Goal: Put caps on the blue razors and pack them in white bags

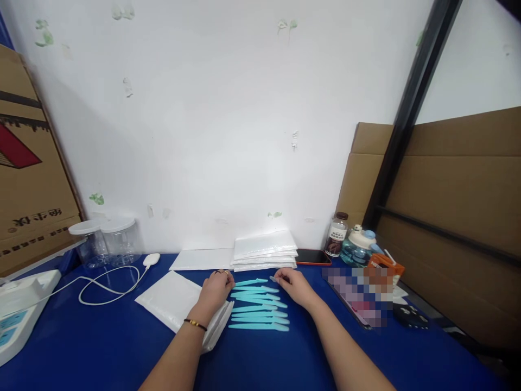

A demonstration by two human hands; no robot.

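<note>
R hand (pixel 296 287) pinches teal plastic stick (pixel 274 279), 12 o'clock of row (pixel 259 314); L hand (pixel 215 289) curled on mailer (pixel 171 298). Prob light, stiff, slick; grip ends.

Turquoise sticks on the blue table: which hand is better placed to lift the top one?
Probably the right hand: its fingertips sit at the end of the top turquoise stick, while the left hand rests curled on the white pouch.

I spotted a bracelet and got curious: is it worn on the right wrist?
No, the bracelet circles the wrist just behind the left hand, while the wrist of the right hand is bare.
</note>
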